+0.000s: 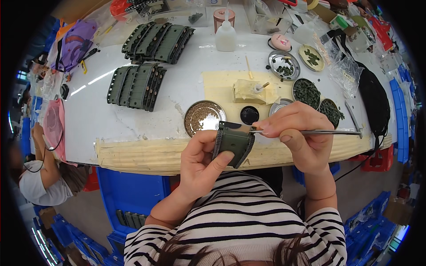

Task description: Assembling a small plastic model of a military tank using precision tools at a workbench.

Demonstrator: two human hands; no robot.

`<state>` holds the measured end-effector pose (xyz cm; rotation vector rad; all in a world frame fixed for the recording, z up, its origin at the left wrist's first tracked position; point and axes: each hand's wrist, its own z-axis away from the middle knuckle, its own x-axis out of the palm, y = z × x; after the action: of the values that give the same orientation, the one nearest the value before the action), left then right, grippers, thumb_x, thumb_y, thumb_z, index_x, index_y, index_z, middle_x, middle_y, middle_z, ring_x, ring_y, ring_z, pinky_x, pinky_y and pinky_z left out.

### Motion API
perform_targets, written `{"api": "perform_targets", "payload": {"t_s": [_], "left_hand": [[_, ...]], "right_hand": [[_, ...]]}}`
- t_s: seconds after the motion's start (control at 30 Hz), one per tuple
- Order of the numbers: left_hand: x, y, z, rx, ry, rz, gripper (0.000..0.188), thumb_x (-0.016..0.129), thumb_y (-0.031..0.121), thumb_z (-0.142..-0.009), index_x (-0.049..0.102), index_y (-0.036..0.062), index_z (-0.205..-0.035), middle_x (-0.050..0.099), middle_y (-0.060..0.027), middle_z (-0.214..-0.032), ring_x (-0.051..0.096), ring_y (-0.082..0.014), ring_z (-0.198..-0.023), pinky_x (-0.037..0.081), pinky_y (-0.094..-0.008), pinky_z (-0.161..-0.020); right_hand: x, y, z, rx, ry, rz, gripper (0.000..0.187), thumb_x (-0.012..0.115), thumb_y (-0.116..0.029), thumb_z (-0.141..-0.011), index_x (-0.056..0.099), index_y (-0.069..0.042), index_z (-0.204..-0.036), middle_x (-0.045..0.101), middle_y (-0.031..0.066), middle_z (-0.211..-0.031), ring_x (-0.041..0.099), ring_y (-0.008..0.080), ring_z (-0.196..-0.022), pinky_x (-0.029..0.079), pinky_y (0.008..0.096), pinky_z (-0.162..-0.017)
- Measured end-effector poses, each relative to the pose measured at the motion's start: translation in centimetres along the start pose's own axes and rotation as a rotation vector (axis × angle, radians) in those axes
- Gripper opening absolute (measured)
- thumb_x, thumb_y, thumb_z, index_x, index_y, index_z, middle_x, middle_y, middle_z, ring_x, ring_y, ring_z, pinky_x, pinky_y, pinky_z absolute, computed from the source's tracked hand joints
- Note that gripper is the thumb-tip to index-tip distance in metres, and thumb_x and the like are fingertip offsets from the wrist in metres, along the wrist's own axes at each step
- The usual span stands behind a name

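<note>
My left hand [197, 166] grips a dark green curved plastic part [235, 144] with ribbed side edges, held above the table's taped front edge. The thumb presses on its face. In my right hand [306, 137] are slim metal tweezers [337, 132], pinched between thumb and fingers and pointing left. Their tip meets the upper right corner of the part; whether it grips anything there is too small to tell. Just beyond the part are a round tin [186, 119] of tan bits and a small black round cup [249, 115].
Stacks of similar green parts [153, 42] stand at the back left. A white squeeze bottle [226, 37] is at the back. Beyond my right hand are a taped block [248, 91] and tins of small dark green pieces [306, 93]. Another person [44, 177] sits at the left.
</note>
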<state>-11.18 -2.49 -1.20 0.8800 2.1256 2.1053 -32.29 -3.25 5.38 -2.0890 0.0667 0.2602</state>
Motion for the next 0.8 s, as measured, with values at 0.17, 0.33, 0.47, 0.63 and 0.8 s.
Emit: {"api": "perform_targets", "payload": {"t_s": [0.17, 0.33, 0.47, 0.63, 0.8], "left_hand": [[0.01, 0.04, 0.02, -0.004, 0.0, 0.008, 0.031, 0.062, 0.014, -0.09, 0.045, 0.0023, -0.114, 0.061, -0.015, -0.107, 0.065, -0.0221, -0.089, 0.055, -0.0363, -0.081], [0.0, -0.01, -0.02, 0.007, -0.007, 0.005, 0.031, 0.061, 0.013, -0.09, 0.045, 0.0026, -0.114, 0.062, -0.0151, -0.106, 0.066, -0.0222, -0.089, 0.054, -0.0359, -0.08], [0.01, 0.03, -0.05, 0.001, -0.01, 0.01, 0.031, 0.061, 0.013, -0.09, 0.045, 0.0024, -0.114, 0.062, -0.015, -0.106, 0.066, -0.0221, -0.089, 0.054, -0.036, -0.08], [0.01, 0.04, -0.01, -0.013, -0.014, 0.017, 0.03, 0.061, 0.013, -0.09, 0.045, 0.0022, -0.113, 0.062, -0.0149, -0.105, 0.065, -0.0221, -0.089, 0.054, -0.036, -0.08], [-0.01, -0.06, 0.01, -0.015, -0.014, 0.019, 0.03, 0.061, 0.013, -0.09, 0.045, 0.0023, -0.113, 0.062, -0.0152, -0.107, 0.065, -0.0224, -0.09, 0.054, -0.0369, -0.082]], "right_hand": [[0.09, -0.09, 0.05, 0.005, 0.003, -0.012, 0.008, 0.066, -0.001, -0.078, 0.069, -0.001, -0.085, 0.07, 0.0096, -0.083, 0.064, 0.0198, -0.076, 0.05, 0.0292, -0.069], [0.09, -0.17, 0.07, 0.014, 0.005, -0.007, 0.008, 0.066, 0.0, -0.078, 0.069, -0.001, -0.085, 0.07, 0.0096, -0.083, 0.064, 0.0199, -0.076, 0.05, 0.029, -0.069], [0.07, -0.1, 0.06, 0.007, 0.003, -0.002, 0.008, 0.066, 0.0, -0.077, 0.069, -0.001, -0.084, 0.07, 0.0095, -0.083, 0.064, 0.0197, -0.076, 0.05, 0.0289, -0.069], [0.12, -0.1, 0.05, 0.008, 0.007, 0.001, 0.007, 0.066, 0.0, -0.078, 0.069, 0.0, -0.084, 0.07, 0.0089, -0.083, 0.064, 0.0194, -0.076, 0.05, 0.0285, -0.068], [0.22, -0.28, 0.09, 0.012, 0.017, 0.018, 0.007, 0.067, 0.0, -0.078, 0.069, 0.0, -0.084, 0.07, 0.0086, -0.082, 0.064, 0.0193, -0.076, 0.05, 0.0281, -0.068]]}}
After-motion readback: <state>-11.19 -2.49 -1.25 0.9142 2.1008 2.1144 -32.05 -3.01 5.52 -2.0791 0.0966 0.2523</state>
